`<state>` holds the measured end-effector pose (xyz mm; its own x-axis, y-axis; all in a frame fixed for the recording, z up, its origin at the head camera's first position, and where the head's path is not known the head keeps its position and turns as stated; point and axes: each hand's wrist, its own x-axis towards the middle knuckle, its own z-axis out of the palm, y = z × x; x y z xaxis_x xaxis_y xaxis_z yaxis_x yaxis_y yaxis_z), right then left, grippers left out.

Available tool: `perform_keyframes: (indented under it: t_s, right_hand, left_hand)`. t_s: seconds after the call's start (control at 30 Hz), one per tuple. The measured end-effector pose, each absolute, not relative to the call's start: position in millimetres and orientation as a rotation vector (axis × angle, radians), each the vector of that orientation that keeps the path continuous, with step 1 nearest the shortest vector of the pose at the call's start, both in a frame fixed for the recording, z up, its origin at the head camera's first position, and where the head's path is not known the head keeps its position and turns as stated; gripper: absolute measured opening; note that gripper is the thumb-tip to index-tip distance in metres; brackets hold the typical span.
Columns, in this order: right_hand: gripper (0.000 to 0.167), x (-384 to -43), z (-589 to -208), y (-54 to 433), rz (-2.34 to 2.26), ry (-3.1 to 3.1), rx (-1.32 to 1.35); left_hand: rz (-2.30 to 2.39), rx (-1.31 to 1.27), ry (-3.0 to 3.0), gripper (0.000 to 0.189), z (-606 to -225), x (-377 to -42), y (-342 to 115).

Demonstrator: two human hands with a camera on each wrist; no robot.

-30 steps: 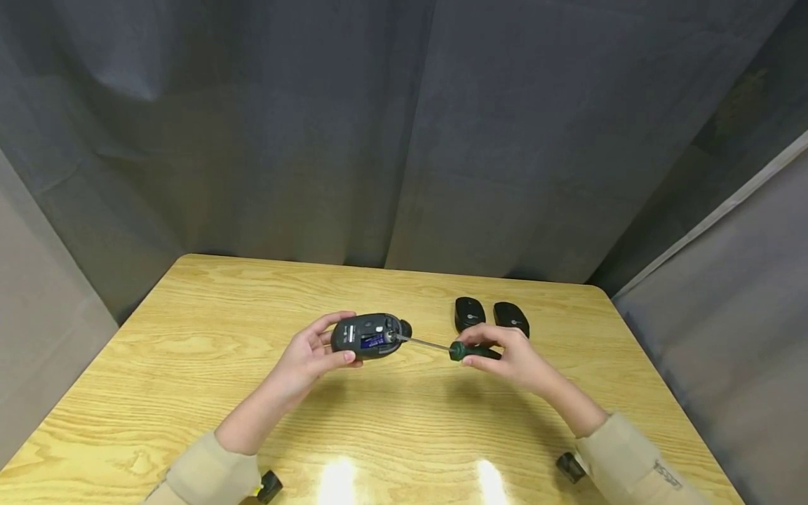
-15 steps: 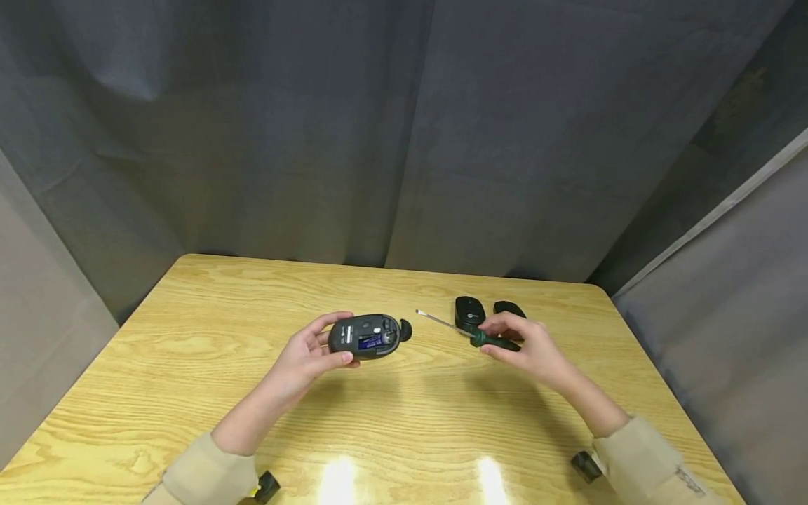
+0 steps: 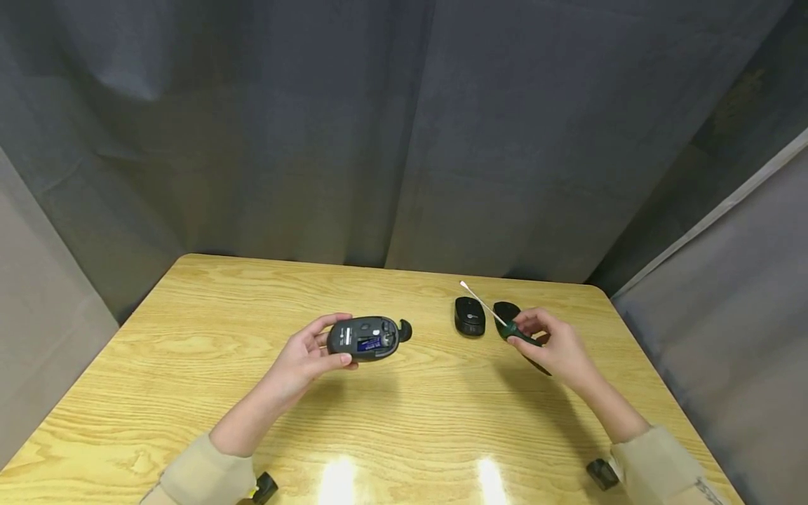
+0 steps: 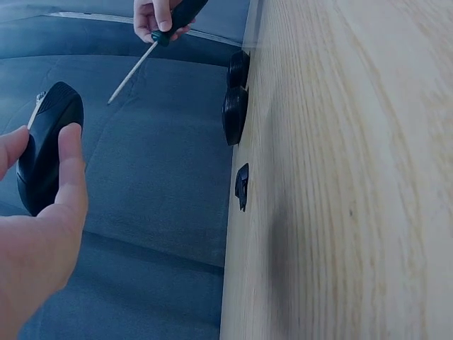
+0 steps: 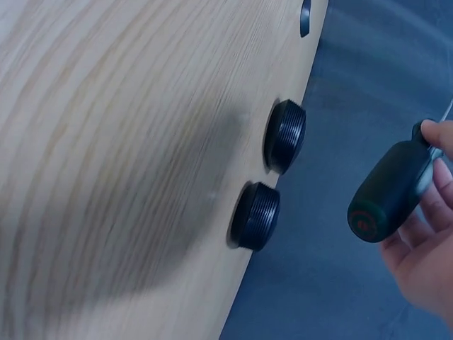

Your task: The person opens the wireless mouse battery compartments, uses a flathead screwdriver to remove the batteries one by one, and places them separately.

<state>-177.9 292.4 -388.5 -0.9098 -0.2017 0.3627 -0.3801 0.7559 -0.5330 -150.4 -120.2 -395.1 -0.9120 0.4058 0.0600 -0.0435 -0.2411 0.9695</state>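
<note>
In the head view my left hand [image 3: 309, 354] grips a black computer mouse [image 3: 346, 337] at its left end, thumb on the near edge. Its underside faces up, showing an uncovered compartment with a blue battery [image 3: 369, 344]. A small black curved piece, apparently the battery cover [image 3: 406, 330], lies on the table just right of the mouse. To the right, my right hand [image 3: 558, 351] holds a screwdriver [image 3: 514, 333] by its dark green handle, the shaft pointing up and left, apart from the held mouse. The left wrist view shows the held mouse [image 4: 49, 142] raised above the table.
Two more black mice stand on the wooden table [image 3: 221, 365]: one mouse [image 3: 470, 317] left of the screwdriver shaft, another mouse [image 3: 505, 312] partly behind it. A dark curtain [image 3: 303, 140] hangs behind the table. Small black devices sit at both sleeve cuffs.
The screwdriver has left the held mouse's battery compartment and moved right with my right hand, its tip swinging upward. The left hand and its mouse have barely moved.
</note>
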Motion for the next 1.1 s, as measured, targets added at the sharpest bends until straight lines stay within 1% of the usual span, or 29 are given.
perform_keyframes:
  t_s: [0.6,1.1]
  right_hand:
    - [0.029,-190.7,-417.7,335.9,0.784,-2.646,0.190]
    - [0.031,-198.5,-432.0,372.6,0.667,-2.821,0.024]
  left_hand:
    - [2.215,0.472,1.727,0.069,-398.3,-150.1,-123.5]
    - [2.209,0.487,1.719,0.070,-398.6,-149.3,-124.3]
